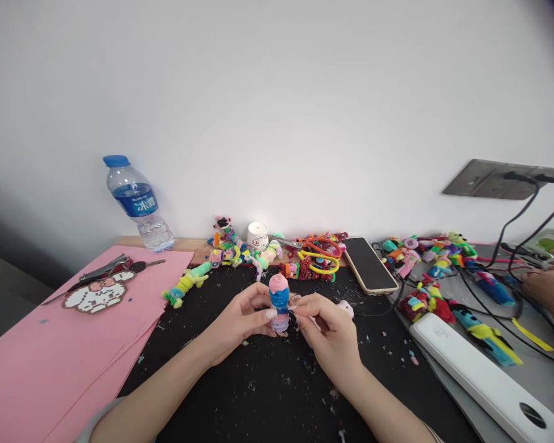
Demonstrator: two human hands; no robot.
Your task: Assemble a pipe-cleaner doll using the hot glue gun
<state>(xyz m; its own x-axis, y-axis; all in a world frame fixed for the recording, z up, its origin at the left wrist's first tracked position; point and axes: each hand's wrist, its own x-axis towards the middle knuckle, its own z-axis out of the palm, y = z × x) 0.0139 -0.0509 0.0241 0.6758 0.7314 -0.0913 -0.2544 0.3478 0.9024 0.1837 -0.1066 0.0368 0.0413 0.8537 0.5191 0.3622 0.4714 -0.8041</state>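
A small pipe-cleaner figure (280, 296), pink on top, blue in the middle and pale purple at its base, stands upright between my hands above the black mat. My left hand (244, 317) grips its left side, the thumb across the front. On the other side, my right hand (325, 326) has thumb and fingertips pinched together at the figure's edge. What the right fingertips pinch is too small to make out. Behind the right hand a pale round piece (346, 309) partly shows.
Pipe-cleaner figures, a paper cup (257, 236) and scissors (321, 252) line the wall. A phone (370, 266), white elongated device (482, 375) and cables lie right, near another person's hand (549, 286). Left are pink sheets (74, 369), a water bottle (136, 200) and tools (101, 271).
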